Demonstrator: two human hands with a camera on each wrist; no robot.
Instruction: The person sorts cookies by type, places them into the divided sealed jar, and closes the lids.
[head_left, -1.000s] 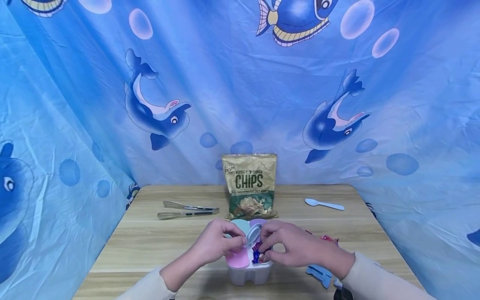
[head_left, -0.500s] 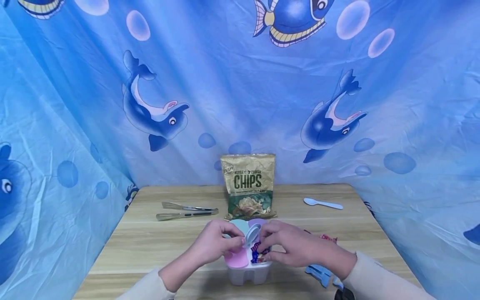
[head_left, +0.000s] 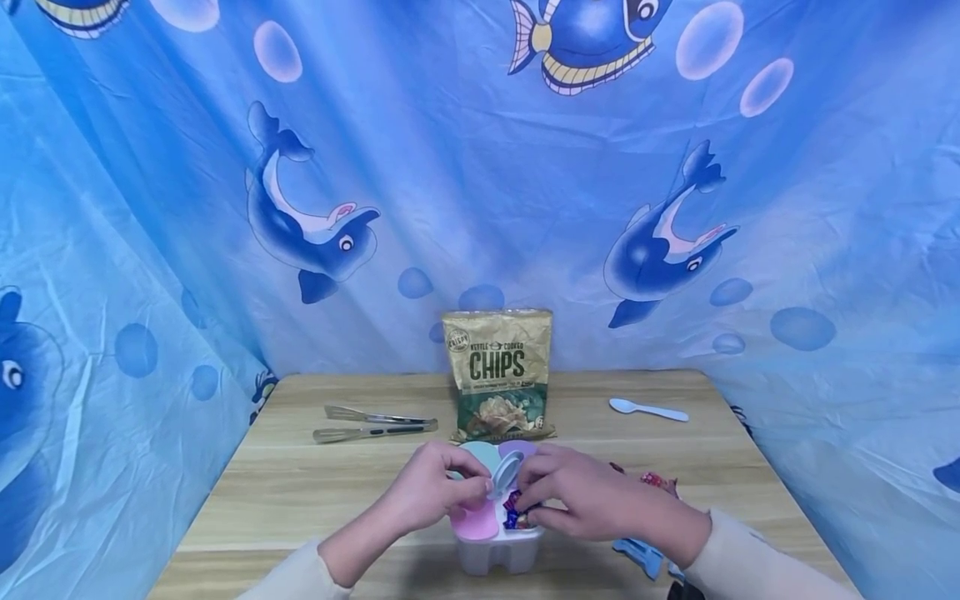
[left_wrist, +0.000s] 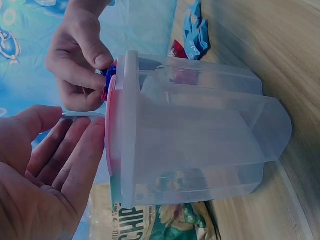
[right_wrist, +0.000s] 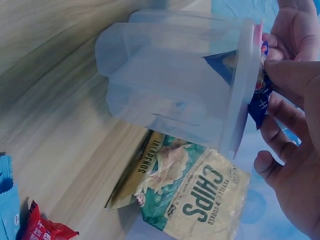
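Observation:
A clear plastic container (head_left: 498, 557) with pink, mint and purple lids stands at the table's front middle. My left hand (head_left: 431, 490) pinches its raised pale blue lid (head_left: 510, 472) between thumb and fingers. Over the uncovered compartment, my right hand (head_left: 592, 497) pinches a dark blue snack packet (right_wrist: 258, 110). In the right wrist view this packet sits at the rim, and a blue corner shows inside through the wall. Reddish-purple wrapping shows beside the blue in the head view. My right fingers partly cover the opening.
Behind the container, a chips bag (head_left: 501, 375) stands upright. Metal tongs (head_left: 375, 423) lie at the left, a white spoon (head_left: 648, 409) at the back right. Red packets (head_left: 660, 482) and a light blue packet (head_left: 637, 557) lie near my right forearm. A patterned blue curtain surrounds the table.
My right fingers have shifted slightly at the compartment opening, with the packet under them. My left hand and the raised lid look unmoved.

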